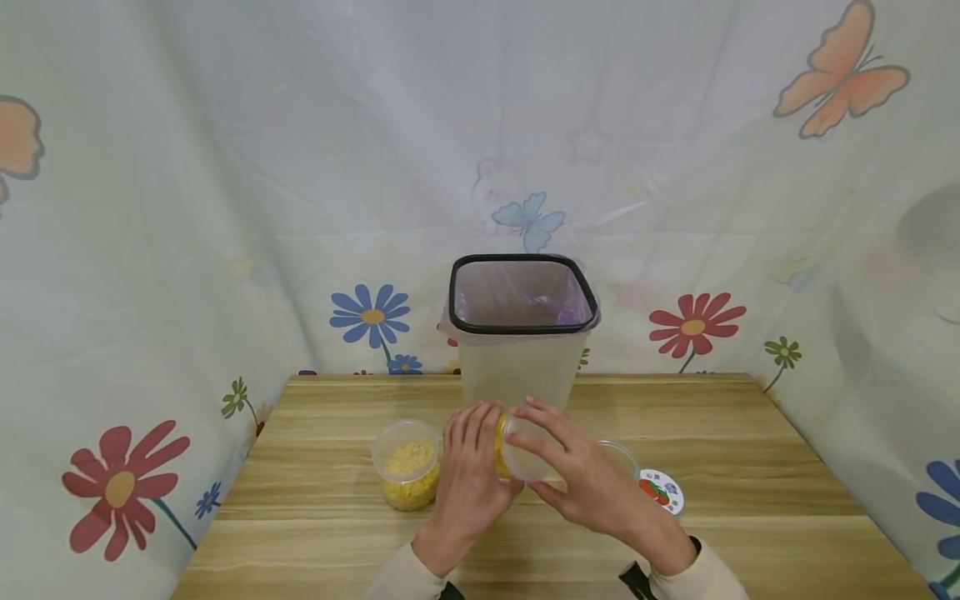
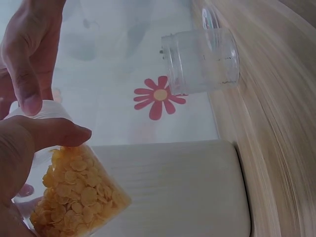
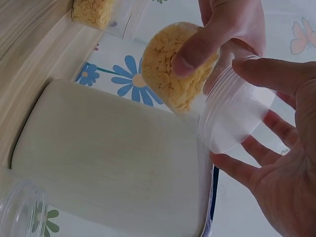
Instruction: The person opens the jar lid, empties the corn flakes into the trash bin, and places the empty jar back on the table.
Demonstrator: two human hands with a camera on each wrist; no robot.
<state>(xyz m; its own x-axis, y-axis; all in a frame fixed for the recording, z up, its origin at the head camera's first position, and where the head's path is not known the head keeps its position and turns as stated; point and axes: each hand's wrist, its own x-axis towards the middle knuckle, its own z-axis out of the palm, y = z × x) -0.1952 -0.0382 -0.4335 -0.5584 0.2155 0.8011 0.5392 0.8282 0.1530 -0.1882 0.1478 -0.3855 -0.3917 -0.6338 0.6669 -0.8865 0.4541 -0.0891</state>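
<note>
In front of the bin my left hand point(image 1: 474, 467) grips a clear plastic jar point(image 2: 81, 192) of yellow flakes, tilted on its side. Thumb and fingers of my right hand point(image 1: 588, 475) hold the rim of the translucent screw lid point(image 3: 236, 111), which sits at the jar's mouth. To the left of my left hand stands another clear jar point(image 1: 408, 479), partly filled with yellow flakes. An empty clear jar point(image 2: 205, 61) stands to the right, mostly hidden behind my right hand in the head view. Beside it is a round white disc point(image 1: 662, 492) with a red picture.
A pale bin point(image 1: 517, 367) with a black rim and a purple liner bag stands at the back middle of the wooden table point(image 1: 337, 550). A printed curtain point(image 1: 360, 167) with flowers and butterflies hangs behind and along both sides.
</note>
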